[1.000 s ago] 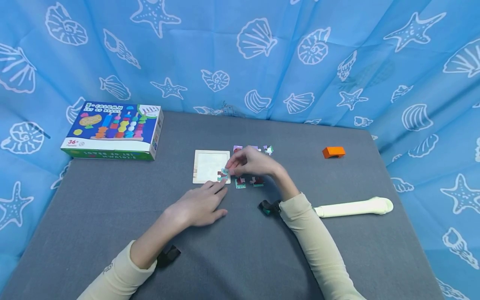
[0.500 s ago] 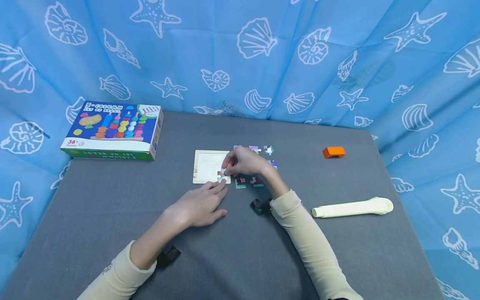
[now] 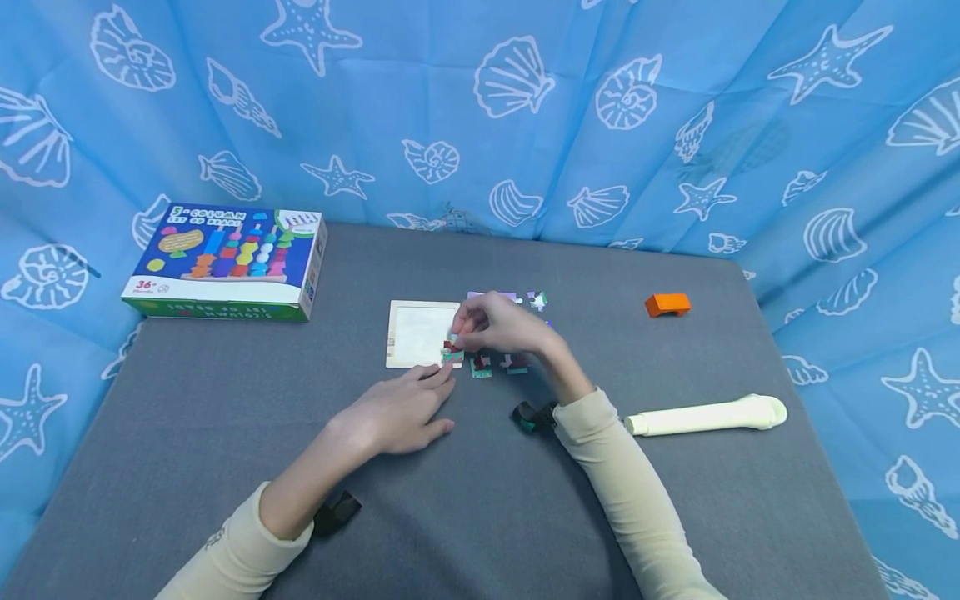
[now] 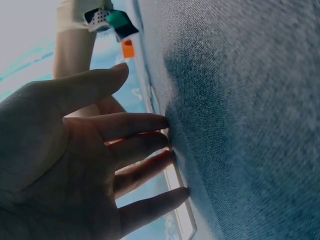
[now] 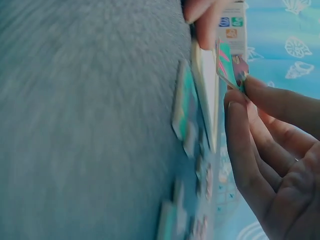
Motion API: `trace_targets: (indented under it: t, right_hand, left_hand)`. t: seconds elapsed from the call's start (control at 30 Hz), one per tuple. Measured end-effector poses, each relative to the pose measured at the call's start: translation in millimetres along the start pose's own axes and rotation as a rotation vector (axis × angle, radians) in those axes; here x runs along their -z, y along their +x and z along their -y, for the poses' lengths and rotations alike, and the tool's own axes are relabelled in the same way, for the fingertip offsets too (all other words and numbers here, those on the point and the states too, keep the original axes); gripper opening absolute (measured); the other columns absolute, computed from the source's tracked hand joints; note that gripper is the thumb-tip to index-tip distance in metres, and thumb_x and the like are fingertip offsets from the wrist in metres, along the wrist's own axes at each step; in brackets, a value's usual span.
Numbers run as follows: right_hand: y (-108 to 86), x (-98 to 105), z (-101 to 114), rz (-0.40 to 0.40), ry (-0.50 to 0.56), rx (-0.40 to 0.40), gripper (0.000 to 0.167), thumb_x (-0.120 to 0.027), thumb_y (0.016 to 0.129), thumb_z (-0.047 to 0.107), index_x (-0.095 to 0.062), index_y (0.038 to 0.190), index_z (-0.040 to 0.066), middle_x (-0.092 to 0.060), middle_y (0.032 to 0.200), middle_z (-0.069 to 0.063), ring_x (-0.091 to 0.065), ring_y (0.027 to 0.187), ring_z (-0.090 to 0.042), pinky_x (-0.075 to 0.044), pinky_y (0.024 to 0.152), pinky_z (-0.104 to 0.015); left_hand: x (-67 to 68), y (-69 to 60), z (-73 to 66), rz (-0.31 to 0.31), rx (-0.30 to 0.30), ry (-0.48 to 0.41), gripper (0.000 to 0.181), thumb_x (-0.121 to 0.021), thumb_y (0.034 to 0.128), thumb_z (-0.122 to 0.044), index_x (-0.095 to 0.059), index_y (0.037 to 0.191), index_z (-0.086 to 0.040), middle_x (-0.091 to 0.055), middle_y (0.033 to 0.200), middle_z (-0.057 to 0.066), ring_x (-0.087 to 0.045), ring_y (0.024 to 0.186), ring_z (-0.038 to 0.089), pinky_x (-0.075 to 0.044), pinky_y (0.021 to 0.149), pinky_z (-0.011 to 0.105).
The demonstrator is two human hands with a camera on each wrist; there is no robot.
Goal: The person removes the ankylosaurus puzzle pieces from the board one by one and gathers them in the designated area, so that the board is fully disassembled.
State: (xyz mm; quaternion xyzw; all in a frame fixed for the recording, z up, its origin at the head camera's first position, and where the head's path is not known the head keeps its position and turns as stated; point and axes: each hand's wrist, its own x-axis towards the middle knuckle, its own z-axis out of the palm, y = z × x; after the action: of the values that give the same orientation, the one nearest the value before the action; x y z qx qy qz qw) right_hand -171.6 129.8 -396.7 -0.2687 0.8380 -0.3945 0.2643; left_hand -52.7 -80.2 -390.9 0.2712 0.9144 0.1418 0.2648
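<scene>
A jigsaw puzzle piece (image 3: pixel 452 353), teal and dark red, is pinched between the thumb and fingertips of my right hand (image 3: pixel 504 323). In the right wrist view the puzzle piece (image 5: pixel 226 62) stands tilted, raised above the pale wooden puzzle tray (image 5: pixel 209 90). The head view has it over the lower right corner of the tray (image 3: pixel 387 333). My left hand (image 3: pixel 397 410) lies palm down with its fingers extended, fingertips at the tray's front edge. In the left wrist view the fingers of my left hand (image 4: pixel 75 145) are spread and fairly straight, holding nothing.
Several loose puzzle pieces (image 3: pixel 481 366) lie right of the tray, some hidden under my right hand. A bead-set box (image 3: pixel 225 260) stands at the back left. To the right are an orange block (image 3: pixel 667 305) and a cream microphone-shaped object (image 3: pixel 705 416) on the grey tabletop (image 3: pixel 480 517).
My right hand shifted left over the tray, then back a little right, still pinching the piece, which now appears turned and farther right. My left hand stays in place.
</scene>
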Motion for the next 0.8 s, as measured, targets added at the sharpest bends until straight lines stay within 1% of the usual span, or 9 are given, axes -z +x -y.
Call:
trace_targets:
  t: [0.13, 0.27, 0.37, 0.57, 0.7, 0.8]
  right_hand:
    - [-14.8, 6, -3, 0.017, 0.01, -0.012, 0.008, -0.076, 0.099, 0.002, -0.074, 0.107, 0.001, -0.078, 0.095, -0.011, -0.072, 0.083, -0.013, -0.061, 0.077, -0.028]
    - [-31.5, 13, -8, 0.023, 0.024, -0.023, 0.008, -0.074, 0.1, 0.002, -0.074, 0.107, -0.001, -0.079, 0.096, -0.014, -0.072, 0.083, -0.013, -0.062, 0.076, -0.032]
    - [-45.0, 21, -13, 0.006, 0.02, -0.041, 0.009, -0.075, 0.1, 0.002, -0.075, 0.108, -0.002, -0.079, 0.097, -0.014, -0.072, 0.084, -0.016, -0.063, 0.076, -0.035]
    - [-70.5, 38, -26, -0.033, 0.013, -0.107, 0.013, -0.078, 0.098, 0.005, -0.075, 0.11, 0.0, -0.079, 0.099, -0.015, -0.072, 0.085, -0.019, -0.064, 0.079, -0.039]
    - [-82.7, 47, -36, -0.055, 0.015, -0.144, 0.013, -0.078, 0.099, 0.006, -0.075, 0.11, 0.0, -0.079, 0.099, -0.017, -0.073, 0.085, -0.022, -0.065, 0.08, -0.039]
    - [-88.5, 51, -42, -0.066, 0.012, -0.175, 0.013, -0.078, 0.1, 0.006, -0.075, 0.11, -0.001, -0.079, 0.099, -0.018, -0.073, 0.085, -0.021, -0.064, 0.079, -0.038]
  left_hand:
    - [0.0, 0.1, -0.5, 0.0, 0.003, 0.002, 0.069, -0.06, 0.1113, -0.044, -0.041, 0.168, -0.009, -0.028, 0.181, 0.009, -0.025, 0.17, 0.031, -0.04, 0.129, 0.062]
    - [0.1, -0.1, -0.6, -0.005, 0.007, 0.004, 0.069, -0.06, 0.1113, -0.043, -0.041, 0.168, -0.009, -0.029, 0.181, 0.009, -0.026, 0.17, 0.031, -0.04, 0.129, 0.061]
    - [0.0, 0.0, -1.0, -0.006, 0.009, 0.003, 0.069, -0.06, 0.1112, -0.044, -0.041, 0.168, -0.009, -0.029, 0.181, 0.009, -0.026, 0.17, 0.031, -0.039, 0.13, 0.06]
    - [0.1, 0.2, -1.9, -0.002, 0.011, 0.006, 0.069, -0.059, 0.1114, -0.044, -0.041, 0.168, -0.009, -0.029, 0.181, 0.009, -0.027, 0.17, 0.032, -0.038, 0.131, 0.06]
    - [0.3, -1.1, -1.9, -0.006, 0.013, -0.003, 0.068, -0.06, 0.1112, -0.043, -0.042, 0.167, -0.009, -0.03, 0.181, 0.009, -0.027, 0.17, 0.031, -0.037, 0.131, 0.06]
    - [0.3, -1.9, -2.1, -0.012, 0.014, -0.009, 0.068, -0.061, 0.1109, -0.043, -0.042, 0.167, -0.009, -0.031, 0.18, 0.009, -0.027, 0.169, 0.031, -0.038, 0.131, 0.06]
